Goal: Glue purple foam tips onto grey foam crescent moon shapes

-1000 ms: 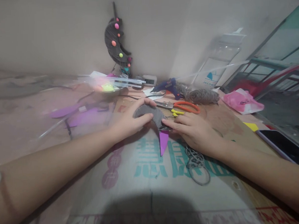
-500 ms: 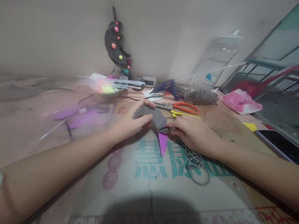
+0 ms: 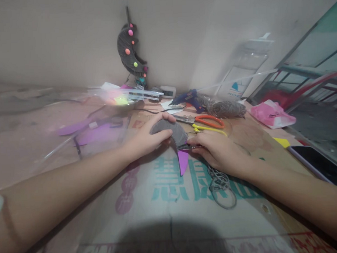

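Note:
A curved shape wrapped in grey yarn (image 3: 177, 133) is pinched between the thumb and fingers of my left hand (image 3: 149, 136). Its lower tip is a bare purple piece (image 3: 183, 163) pointing down. At the edge where the wrapping stops, the fingers of my right hand (image 3: 210, 149) are closed on grey yarn beside the purple part. Loose grey yarn (image 3: 222, 187) trails below my right hand onto the printed cardboard (image 3: 149, 219).
Behind my hands lie orange-handled scissors (image 3: 209, 121), a yellow-handled tool (image 3: 208, 129), a blue glue gun (image 3: 188, 99) and a yarn bundle (image 3: 225, 109). A wrapped crescent (image 3: 127, 50) hangs on the wall. A phone (image 3: 319, 165) lies right, purple pieces (image 3: 98, 133) left.
Both hands keep nearly the same position and hold. The purple tip has shifted very slightly to the left.

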A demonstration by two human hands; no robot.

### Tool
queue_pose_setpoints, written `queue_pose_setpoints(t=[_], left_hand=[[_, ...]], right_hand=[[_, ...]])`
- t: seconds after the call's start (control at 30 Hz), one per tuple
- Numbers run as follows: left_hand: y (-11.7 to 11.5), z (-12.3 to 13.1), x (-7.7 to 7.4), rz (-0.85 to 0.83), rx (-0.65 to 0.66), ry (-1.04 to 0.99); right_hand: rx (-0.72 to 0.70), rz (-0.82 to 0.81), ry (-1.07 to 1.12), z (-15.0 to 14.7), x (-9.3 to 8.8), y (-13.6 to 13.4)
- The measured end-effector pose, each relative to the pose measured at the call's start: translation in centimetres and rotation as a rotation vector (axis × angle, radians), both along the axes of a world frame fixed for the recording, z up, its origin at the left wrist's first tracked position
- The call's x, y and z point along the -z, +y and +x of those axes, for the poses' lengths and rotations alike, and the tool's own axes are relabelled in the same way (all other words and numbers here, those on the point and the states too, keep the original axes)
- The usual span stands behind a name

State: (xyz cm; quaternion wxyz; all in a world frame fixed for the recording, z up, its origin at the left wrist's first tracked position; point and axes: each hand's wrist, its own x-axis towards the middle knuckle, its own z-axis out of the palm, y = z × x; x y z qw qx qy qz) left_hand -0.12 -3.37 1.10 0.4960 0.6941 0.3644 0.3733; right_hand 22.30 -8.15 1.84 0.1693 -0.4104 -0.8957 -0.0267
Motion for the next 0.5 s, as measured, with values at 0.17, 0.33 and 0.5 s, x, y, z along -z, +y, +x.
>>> queue_pose_setpoints(t=[0.17,0.33,0.5], left_hand=[[0.08,0.00,0.13,0.002,0.007,-0.010],[0.16,0.05,0.14,0.014,0.008,-0.008],[0.42,0.01,0.45,0.026,0.004,-0.001]], right_hand=[[0.001,-0.017,-0.011,-0.04,-0.06,-0.03],[-0.015,-0.006,-0.017,-0.06,-0.05,-0.03],[-0.040,0.031,0.005,0.28,0.05,-0.12]])
